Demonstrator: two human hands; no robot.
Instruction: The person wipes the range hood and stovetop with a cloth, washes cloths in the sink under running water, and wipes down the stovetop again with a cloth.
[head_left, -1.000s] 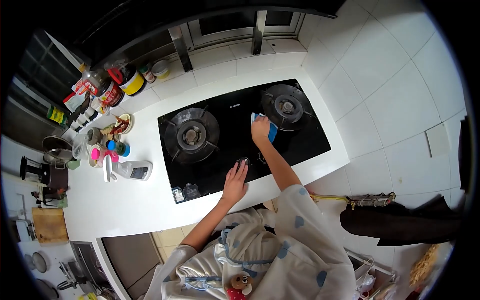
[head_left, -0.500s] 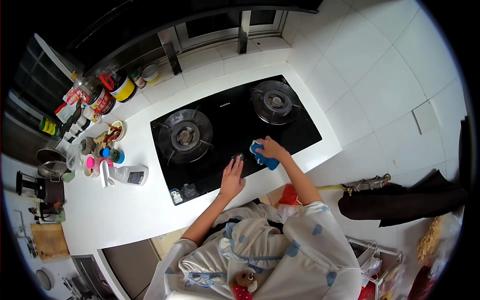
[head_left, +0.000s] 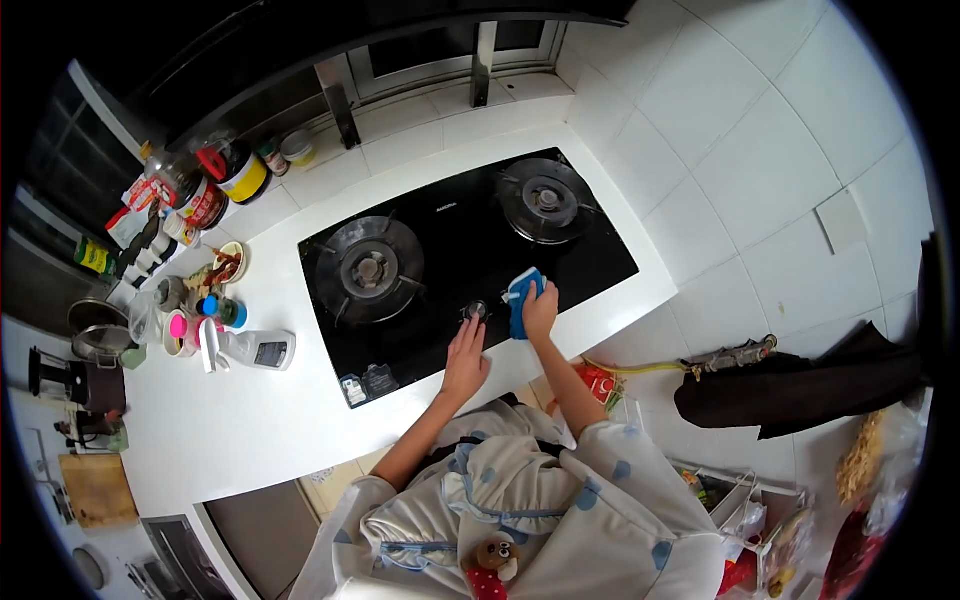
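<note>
A black glass gas stove [head_left: 440,250] with two burners is set in the white counter. My right hand [head_left: 541,312] is closed round a blue cloth [head_left: 520,300] with a pale edge, held at the stove's front right part. The cloth stands up somewhat beside my fingers; whether it touches the glass I cannot tell. My left hand [head_left: 466,360] lies with fingers stretched forward, fingertips at the metal control knob [head_left: 476,310] near the stove's front middle. Any second knob is hidden.
A spray bottle [head_left: 258,348] lies on the counter left of the stove. Jars, a small bowl [head_left: 230,262] and sauce bottles [head_left: 240,172] crowd the back left. A yellow gas hose [head_left: 640,369] and dark cloth [head_left: 800,390] are at the right.
My right hand has drawn back toward me and slightly left, turning the blue cloth more upright. The left hand stays at the knob. The view has shifted slightly.
</note>
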